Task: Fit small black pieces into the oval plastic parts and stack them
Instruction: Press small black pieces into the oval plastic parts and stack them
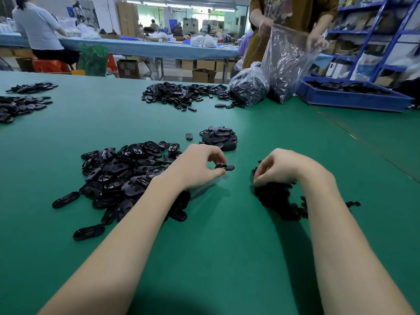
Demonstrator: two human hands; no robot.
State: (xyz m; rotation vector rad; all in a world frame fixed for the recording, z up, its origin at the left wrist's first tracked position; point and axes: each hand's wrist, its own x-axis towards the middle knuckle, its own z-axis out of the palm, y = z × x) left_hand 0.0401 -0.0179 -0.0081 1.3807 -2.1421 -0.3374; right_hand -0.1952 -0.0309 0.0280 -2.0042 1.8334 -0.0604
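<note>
Head view: my left hand (200,165) is pinching a black oval plastic part (226,167) while my right hand (278,168), fingers curled, is picking among small black pieces (279,201) beneath it; I should be seating one squarely.

Green table (113,123), blue shelving (384,35), bright ceiling lights beyond.

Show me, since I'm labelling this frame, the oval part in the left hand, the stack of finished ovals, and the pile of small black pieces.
oval part (228,167), head view, its exposed right end.
stack of finished ovals (220,138), head view, top middle.
pile of small black pieces (279,201), head view, pile centre.
</note>
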